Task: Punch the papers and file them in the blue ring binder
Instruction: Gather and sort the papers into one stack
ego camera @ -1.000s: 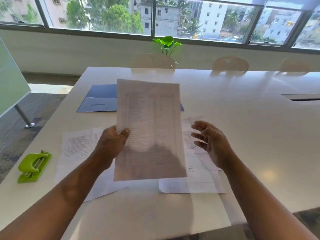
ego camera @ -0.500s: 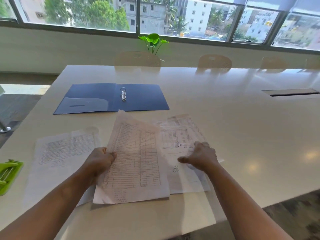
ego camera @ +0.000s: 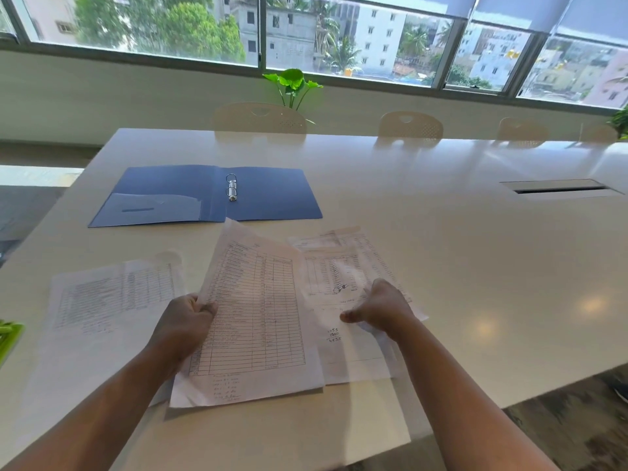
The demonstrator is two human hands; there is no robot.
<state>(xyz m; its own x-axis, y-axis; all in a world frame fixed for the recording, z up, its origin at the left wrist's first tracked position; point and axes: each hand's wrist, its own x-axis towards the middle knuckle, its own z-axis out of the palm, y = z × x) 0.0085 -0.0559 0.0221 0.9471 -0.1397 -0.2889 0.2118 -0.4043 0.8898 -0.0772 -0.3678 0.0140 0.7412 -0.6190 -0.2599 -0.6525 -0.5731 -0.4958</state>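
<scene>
Left hand (ego camera: 181, 329) pinching a tabled sheet (ego camera: 253, 317) at its left edge, frame centre; right hand (ego camera: 382, 309) pressing on overlapping papers (ego camera: 339, 266) beside it. Blue ring binder (ego camera: 207, 195) lying open, upper left, on white desk (ego camera: 458, 249).

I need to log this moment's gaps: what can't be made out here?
- Green hole punch: head view, mostly cut off by the left edge.
- Print on the held sheet: too small, blurred.
- Right hand fingers: hidden behind the hand itself.
- Papers beneath it: motion-blurred.

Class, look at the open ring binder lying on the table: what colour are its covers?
Blue; the ring binder shows clearly in the head view, its only view.
</scene>
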